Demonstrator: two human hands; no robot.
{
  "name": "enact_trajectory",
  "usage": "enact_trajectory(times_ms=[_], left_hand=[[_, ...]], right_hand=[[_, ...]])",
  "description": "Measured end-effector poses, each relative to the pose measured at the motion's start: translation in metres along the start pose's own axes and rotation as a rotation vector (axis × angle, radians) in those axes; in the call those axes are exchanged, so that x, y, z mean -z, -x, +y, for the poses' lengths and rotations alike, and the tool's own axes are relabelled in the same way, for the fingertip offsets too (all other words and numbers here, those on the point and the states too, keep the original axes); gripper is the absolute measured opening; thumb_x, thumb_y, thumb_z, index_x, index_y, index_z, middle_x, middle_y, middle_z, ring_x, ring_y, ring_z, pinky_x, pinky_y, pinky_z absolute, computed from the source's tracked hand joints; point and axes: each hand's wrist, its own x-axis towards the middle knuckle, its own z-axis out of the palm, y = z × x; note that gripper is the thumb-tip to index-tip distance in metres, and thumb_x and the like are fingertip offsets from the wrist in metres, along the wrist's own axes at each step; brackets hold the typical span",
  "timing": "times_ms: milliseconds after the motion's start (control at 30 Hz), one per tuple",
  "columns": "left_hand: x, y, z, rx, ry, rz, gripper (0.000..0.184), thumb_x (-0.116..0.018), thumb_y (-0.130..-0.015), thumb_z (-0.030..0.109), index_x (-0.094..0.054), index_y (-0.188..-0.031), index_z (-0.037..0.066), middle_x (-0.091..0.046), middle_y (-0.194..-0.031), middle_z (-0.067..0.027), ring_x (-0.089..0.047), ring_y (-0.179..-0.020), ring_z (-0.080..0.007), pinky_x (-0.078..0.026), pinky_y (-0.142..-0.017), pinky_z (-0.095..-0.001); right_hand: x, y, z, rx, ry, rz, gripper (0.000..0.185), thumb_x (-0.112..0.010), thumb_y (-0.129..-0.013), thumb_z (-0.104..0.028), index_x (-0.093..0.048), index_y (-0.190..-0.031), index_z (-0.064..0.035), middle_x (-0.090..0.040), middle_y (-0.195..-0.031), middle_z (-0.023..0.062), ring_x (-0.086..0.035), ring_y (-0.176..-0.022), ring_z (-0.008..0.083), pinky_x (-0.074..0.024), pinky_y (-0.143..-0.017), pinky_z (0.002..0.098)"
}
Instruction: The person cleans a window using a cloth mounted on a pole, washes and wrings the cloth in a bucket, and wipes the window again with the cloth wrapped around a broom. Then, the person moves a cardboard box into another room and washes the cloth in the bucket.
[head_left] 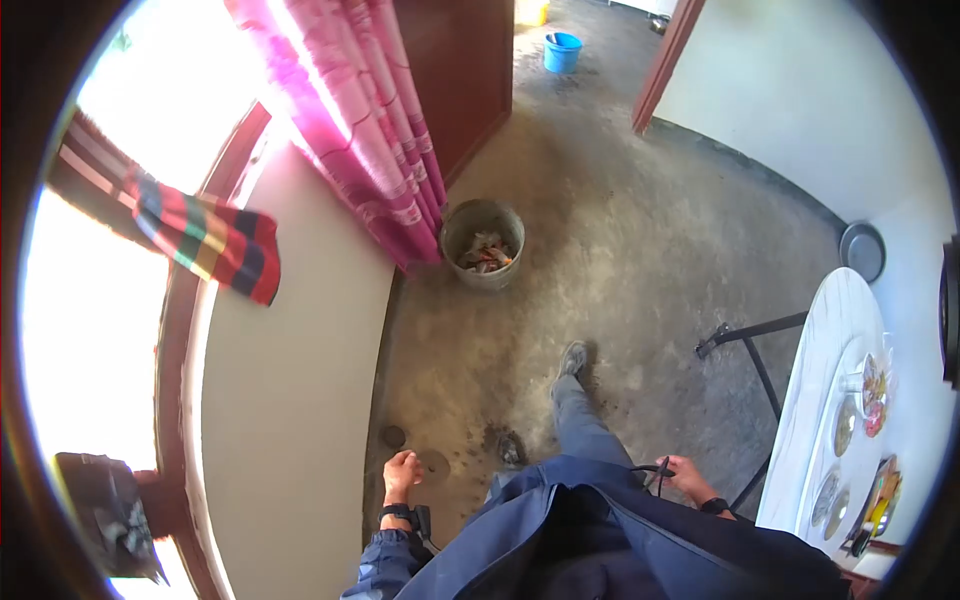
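My left hand (pixel 403 470) is at the lower left with its fingers curled closed, and I see nothing in it. A dark band with a device is on that wrist. At my right side, my right hand (pixel 683 478) has its fingers closed around a thin dark looped object (pixel 655 471), like a cord or a slim handle; its exact kind is unclear. A black watch (pixel 714 506) is on the right wrist. My dark blue jacket (pixel 530 520) is between the two hands, and one leg is stretched forward on the floor.
A metal bucket (pixel 452 238) with scraps in it stands by the pink curtain (pixel 370 130). At right is a white table (pixel 800 430) with trays and dishes and a dark leg (pixel 765 328) jutting out. A doorway ahead shows a blue bucket (pixel 562 56). A grey basin (pixel 862 252) leans on the wall.
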Motion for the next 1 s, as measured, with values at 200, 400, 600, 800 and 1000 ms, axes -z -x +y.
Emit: enact_trajectory(times_ms=[200,400,600,800,1000], left_hand=[[-0.090,-0.003,0.080,-0.070,-0.335,-0.150,0.030,-0.057,-0.089,0.021,-0.065,-0.105,-0.003,-0.066,-0.071,-0.0081,-0.063,-0.056,-0.0135,-0.051,-0.048,-0.0274],[-0.160,-0.005,0.130,-0.048,-0.551,-0.148,0.026,-0.058,-0.089,0.021,-0.066,-0.098,-0.002,-0.066,-0.071,-0.0071,-0.064,-0.060,-0.0159,-0.051,-0.050,-0.0287],[-0.255,-0.020,0.255,0.036,-0.457,-0.178,0.028,-0.058,-0.089,0.018,-0.063,-0.108,-0.001,-0.066,-0.080,-0.0078,-0.063,-0.061,-0.0161,-0.052,-0.051,-0.0289],[-0.318,-0.113,0.328,-0.110,-0.669,-0.297,0.023,-0.060,-0.087,0.018,-0.067,-0.102,0.002,-0.069,-0.082,-0.0088,-0.067,-0.066,-0.0173,-0.056,-0.055,-0.0300],[-0.381,-0.243,0.375,-0.025,-0.791,-0.443,0.025,-0.062,-0.086,0.024,-0.065,-0.105,0.008,-0.068,-0.093,-0.0072,-0.067,-0.083,-0.0211,-0.055,-0.070,-0.0340]], right_hand=[[0.038,-0.091,-0.072,-0.068,-0.016,0.015,0.018,-0.057,-0.089,-0.011,-0.062,-0.103,-0.0002,-0.065,-0.084,0.0023,-0.064,-0.079,0.0130,-0.0513,-0.070,0.0276],[0.109,-0.185,-0.193,0.177,0.111,0.089,0.025,-0.058,-0.092,-0.022,-0.064,-0.101,0.0006,-0.067,-0.082,0.0044,-0.064,-0.074,0.0128,-0.0506,-0.067,0.0269],[0.179,-0.236,-0.273,0.242,-0.025,0.177,0.027,-0.059,-0.092,-0.025,-0.063,-0.103,-0.0005,-0.067,-0.087,0.0072,-0.064,-0.074,0.0136,-0.0509,-0.067,0.0264],[0.195,-0.283,-0.298,0.169,0.110,0.102,0.032,-0.058,-0.092,-0.031,-0.064,-0.103,-0.0020,-0.069,-0.091,0.0064,-0.064,-0.078,0.0126,-0.0498,-0.066,0.0255],[0.228,-0.323,-0.339,0.011,0.047,0.217,0.037,-0.061,-0.089,-0.036,-0.068,-0.103,-0.0022,-0.070,-0.086,0.0038,-0.064,-0.073,0.0119,-0.0494,-0.061,0.0280]])
